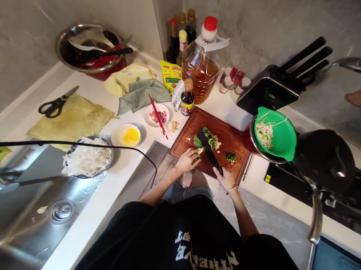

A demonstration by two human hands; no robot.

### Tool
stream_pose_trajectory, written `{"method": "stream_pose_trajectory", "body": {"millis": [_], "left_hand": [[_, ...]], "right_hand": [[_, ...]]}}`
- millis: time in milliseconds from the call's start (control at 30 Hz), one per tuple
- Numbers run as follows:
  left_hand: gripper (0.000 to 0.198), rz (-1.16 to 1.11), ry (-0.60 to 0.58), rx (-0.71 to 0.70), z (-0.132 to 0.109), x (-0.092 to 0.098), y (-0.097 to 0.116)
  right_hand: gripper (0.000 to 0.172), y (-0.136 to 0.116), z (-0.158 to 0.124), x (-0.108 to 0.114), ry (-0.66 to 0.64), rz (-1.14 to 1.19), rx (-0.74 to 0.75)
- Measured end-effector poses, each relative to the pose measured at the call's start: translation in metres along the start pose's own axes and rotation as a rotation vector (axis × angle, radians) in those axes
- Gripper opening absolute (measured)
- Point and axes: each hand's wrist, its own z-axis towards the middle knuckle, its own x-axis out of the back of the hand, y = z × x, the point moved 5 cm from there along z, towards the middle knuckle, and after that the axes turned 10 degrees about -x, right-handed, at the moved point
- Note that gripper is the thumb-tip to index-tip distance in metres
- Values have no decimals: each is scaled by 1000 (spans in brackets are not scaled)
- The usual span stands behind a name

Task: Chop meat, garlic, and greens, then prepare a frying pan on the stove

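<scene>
My right hand is closed around the handle of a black kitchen knife, whose blade slants up and left over the wooden cutting board. At the board's near edge, my left hand has its fingers curled around a piece of green vegetable, mostly hidden by the fingers. Beyond the blade lies a heap of chopped greens with pale bits. A small pile of finely cut dark herbs sits on the right part of the board.
Left of the board are a bowl of sliced meat with red chopsticks, ginger, an egg bowl and a bowl of white noodles. A green colander with sprouts, a knife block and a lidded pan stand right.
</scene>
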Motion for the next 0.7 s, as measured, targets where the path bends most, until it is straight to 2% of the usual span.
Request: {"method": "stream_pose_trajectory", "body": {"millis": [167, 300, 400, 567, 700], "left_hand": [[26, 66, 20, 69, 3, 3, -6], [36, 212, 72, 244, -1, 19, -5], [38, 303, 45, 351, -3, 24, -2], [36, 386, -11, 361, 2, 11, 4], [33, 320, -13, 338, 4, -1, -1]], "right_hand": [[43, 4, -6, -1, 103, -162, 59], [42, 10, -10, -3, 173, -222, 81], [42, 13, -11, -5, 169, -252, 63], [41, 15, -15, -8, 144, -274, 29], [41, 14, -20, -5, 159, -287, 46]]}}
